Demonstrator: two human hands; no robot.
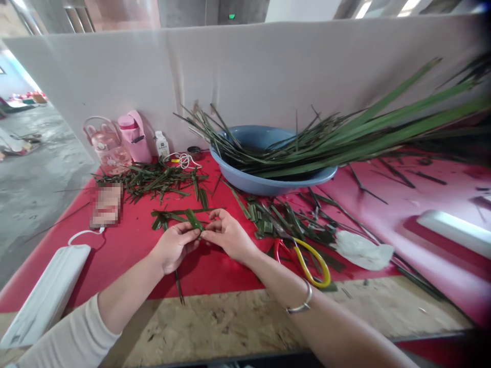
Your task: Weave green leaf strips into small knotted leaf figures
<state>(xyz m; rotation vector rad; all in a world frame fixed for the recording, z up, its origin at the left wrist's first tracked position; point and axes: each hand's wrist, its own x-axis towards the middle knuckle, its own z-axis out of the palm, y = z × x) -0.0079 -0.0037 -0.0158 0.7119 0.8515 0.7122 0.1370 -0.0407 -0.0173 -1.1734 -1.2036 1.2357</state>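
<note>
Between my two hands is a folded green leaf strip (194,220), held above the red table cover. My left hand (175,245) pinches it from the left, thumb on top. From the right, my right hand (227,236) pinches the strip's edge with thumb and forefinger; its other fingers are curled and raised. Loose leaf strips lie on the cover just behind and below my hands. Scissors (312,263) with one red and one yellow handle lie right of my right hand, their blades partly under leaf scraps (268,220).
A blue basin (276,185) holds long green leaves (383,130) that stick out to the right. At the left are a pile of leaf pieces (161,181), pink bottles (111,153), a phone (107,204) and a white power bank (48,291). Crumpled white plastic (364,250) lies at right.
</note>
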